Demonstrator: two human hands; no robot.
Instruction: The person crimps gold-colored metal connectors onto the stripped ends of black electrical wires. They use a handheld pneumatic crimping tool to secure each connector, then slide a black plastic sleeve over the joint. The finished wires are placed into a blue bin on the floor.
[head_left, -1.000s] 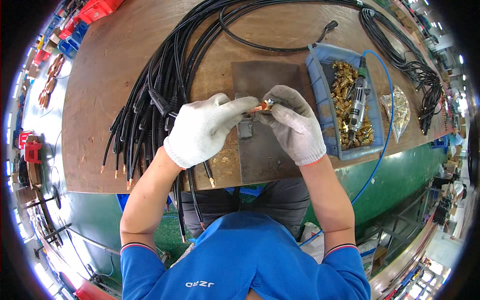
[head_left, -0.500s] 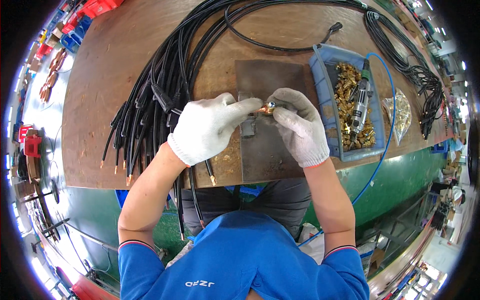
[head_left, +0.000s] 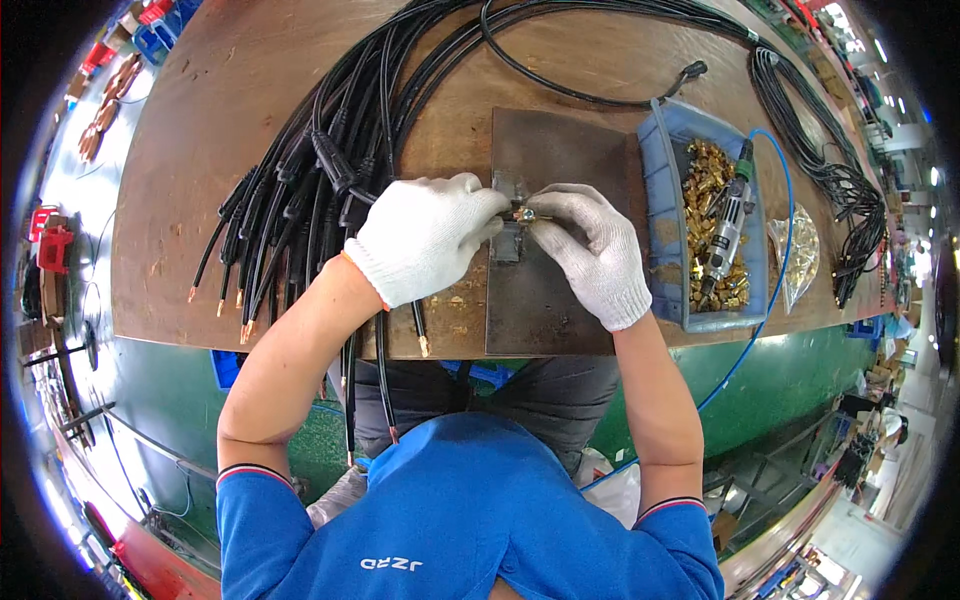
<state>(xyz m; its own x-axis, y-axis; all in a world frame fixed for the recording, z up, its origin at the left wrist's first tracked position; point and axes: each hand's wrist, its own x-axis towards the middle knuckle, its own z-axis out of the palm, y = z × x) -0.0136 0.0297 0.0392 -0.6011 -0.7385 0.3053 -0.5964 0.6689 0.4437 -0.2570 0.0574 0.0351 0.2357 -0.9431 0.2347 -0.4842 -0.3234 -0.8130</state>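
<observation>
Both hands wear white knit gloves and meet over a dark metal plate (head_left: 560, 150) on the brown workbench. My left hand (head_left: 425, 235) grips a black cable whose end runs out under the palm. My right hand (head_left: 590, 250) pinches a small brass fitting (head_left: 524, 213) at its fingertips, right against the left fingertips. The fitting sits just above a small metal fixture (head_left: 507, 240) mounted on the plate. Where cable and fitting join is hidden by the fingers.
A bundle of black cables (head_left: 310, 190) with bare copper ends fans across the bench to the left. To the right stands a blue bin (head_left: 665, 200) of brass fittings with a pneumatic tool (head_left: 728, 215) lying in it. A clear bag (head_left: 795, 255) and more coiled cables (head_left: 830, 150) lie farther right.
Both hands have stayed together over the plate. The fingers have shifted slightly around the brass fitting; nothing was picked up or let go.
</observation>
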